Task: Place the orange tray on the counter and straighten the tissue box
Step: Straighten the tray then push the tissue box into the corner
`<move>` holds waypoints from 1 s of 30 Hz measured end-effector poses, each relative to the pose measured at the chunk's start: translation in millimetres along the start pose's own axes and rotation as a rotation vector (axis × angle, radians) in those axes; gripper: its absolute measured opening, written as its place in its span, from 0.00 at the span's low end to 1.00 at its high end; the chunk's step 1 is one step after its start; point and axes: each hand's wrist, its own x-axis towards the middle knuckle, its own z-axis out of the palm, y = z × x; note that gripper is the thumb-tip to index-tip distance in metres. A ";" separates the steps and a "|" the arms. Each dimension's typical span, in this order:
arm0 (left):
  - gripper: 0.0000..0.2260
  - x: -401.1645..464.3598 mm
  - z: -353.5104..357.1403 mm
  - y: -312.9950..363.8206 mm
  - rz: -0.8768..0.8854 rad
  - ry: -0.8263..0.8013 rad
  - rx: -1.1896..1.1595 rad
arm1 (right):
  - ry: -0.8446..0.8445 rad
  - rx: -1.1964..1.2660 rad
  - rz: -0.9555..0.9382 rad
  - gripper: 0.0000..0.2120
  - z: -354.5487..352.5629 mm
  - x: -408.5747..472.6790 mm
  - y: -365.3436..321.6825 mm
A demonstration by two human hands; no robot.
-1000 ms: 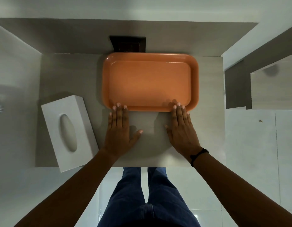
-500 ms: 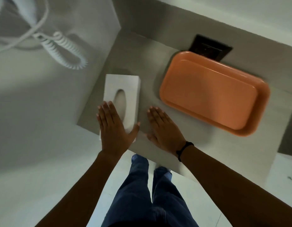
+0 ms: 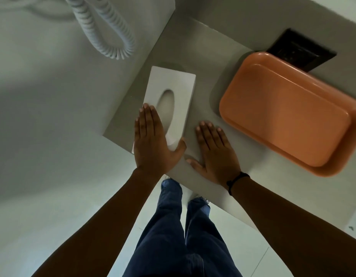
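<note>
Counter (image 3: 203, 62): grey, matte slab set into a pale-walled corner, seen from above at a slant; light floor tiles show below its near edge.
Left hand (image 3: 153, 144): flat and open, fingers together and extended, palm down over the near end of the tissue box; the thumb is spread toward the box's right near corner — nothing is clasped.
Tissue box (image 3: 173, 84): white rectangular cardboard box with an oval slot on top, lying on the counter under and beyond the left fingertips, its long axis running away from the person; its near end juts slightly past the counter's front edge.
Right hand (image 3: 215, 152): open as well, palm down on the bare counter, fingers straight, thumb pointing toward the left hand; it grasps nothing.
Orange tray (image 3: 289, 114): rounded-corner rectangular plastic tray, resting flat on the counter beyond and to the right of the right fingertips, near but apart from them.
Wall socket plate (image 3: 301, 50): dark rectangular panel just behind the tray's far edge, partly hidden by it.
Coiled cord (image 3: 105, 35): white spiral cable hanging on the wall — well beyond the left fingertips.
Wristband (image 3: 236, 181): thin black band on the right wrist.
Legs (image 3: 179, 226): dark blue jeans below the counter edge.
</note>
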 end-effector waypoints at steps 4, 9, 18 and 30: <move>0.55 32.7 -3.0 -5.3 0.057 -0.017 0.010 | 0.005 0.007 0.005 0.47 -0.3 -0.1 0.5; 0.55 86.9 -7.3 -9.2 0.133 -0.057 0.027 | 0.017 0.018 0.009 0.46 2.5 -0.1 0.7; 0.55 160.5 -10.2 -3.1 0.219 -0.059 0.029 | 0.061 0.070 0.016 0.46 6.5 0.2 2.2; 0.56 186.6 -16.1 -3.5 0.282 -0.079 -0.034 | 0.073 0.287 0.045 0.44 -18.0 7.8 -5.4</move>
